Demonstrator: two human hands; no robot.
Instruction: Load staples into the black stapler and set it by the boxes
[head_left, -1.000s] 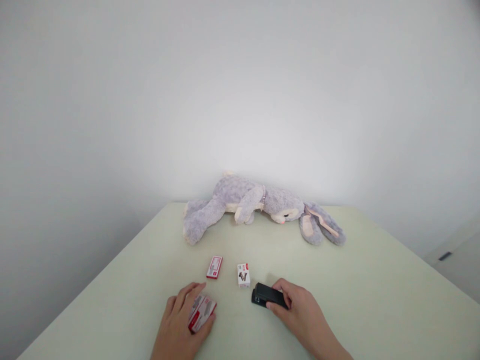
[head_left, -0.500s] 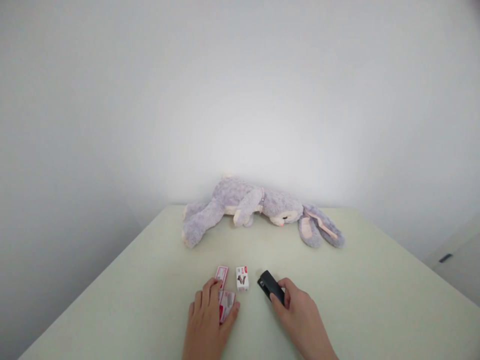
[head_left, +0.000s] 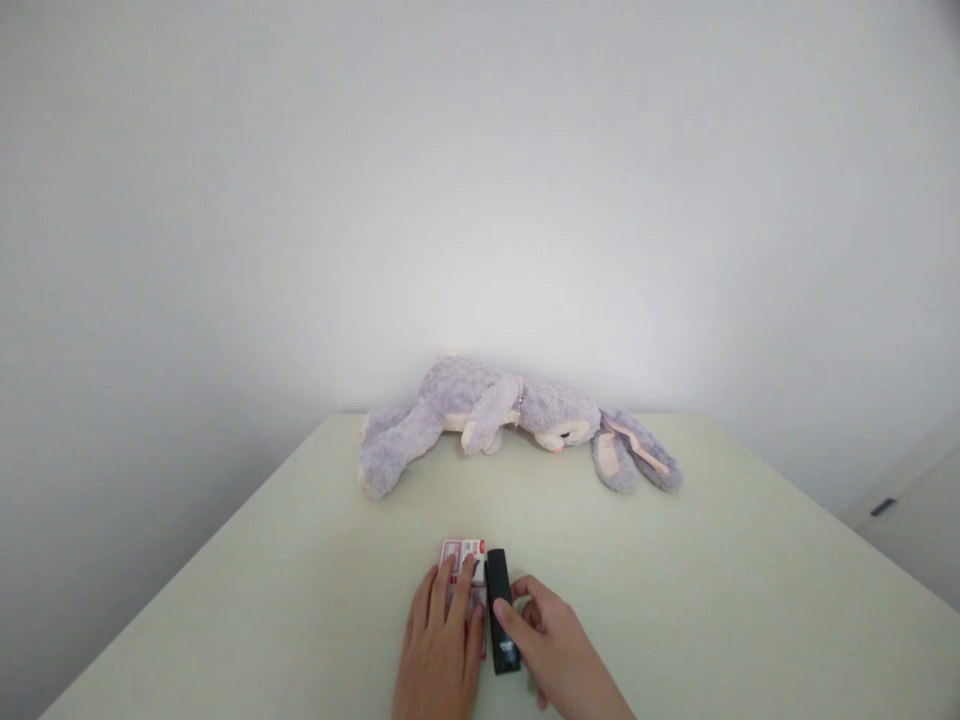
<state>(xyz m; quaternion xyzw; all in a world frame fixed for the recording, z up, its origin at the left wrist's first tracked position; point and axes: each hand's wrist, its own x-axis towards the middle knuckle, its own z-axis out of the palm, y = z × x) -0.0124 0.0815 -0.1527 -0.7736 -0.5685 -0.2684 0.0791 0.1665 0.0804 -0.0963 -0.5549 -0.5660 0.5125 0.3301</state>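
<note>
My left hand (head_left: 442,650) lies flat over small red-and-white boxes (head_left: 460,552) near the table's front edge, fingers together on top of them. Only the far ends of the boxes show past my fingertips. Right beside them lies a black stapler (head_left: 500,620), pointing away from me. My right hand (head_left: 551,650) rests on the stapler's right side with thumb and fingers against it. The stapler and the boxes touch side by side.
A grey plush rabbit (head_left: 510,415) lies on its side across the far part of the pale green table (head_left: 705,560), against a white wall. The table's left edge (head_left: 225,530) runs diagonally. A grey cabinet corner (head_left: 907,510) shows at the right.
Both hands moved toward the middle. My left hand slid its boxes right against the other boxes, and my right hand turned the stapler lengthwise and pushed it left against them.
</note>
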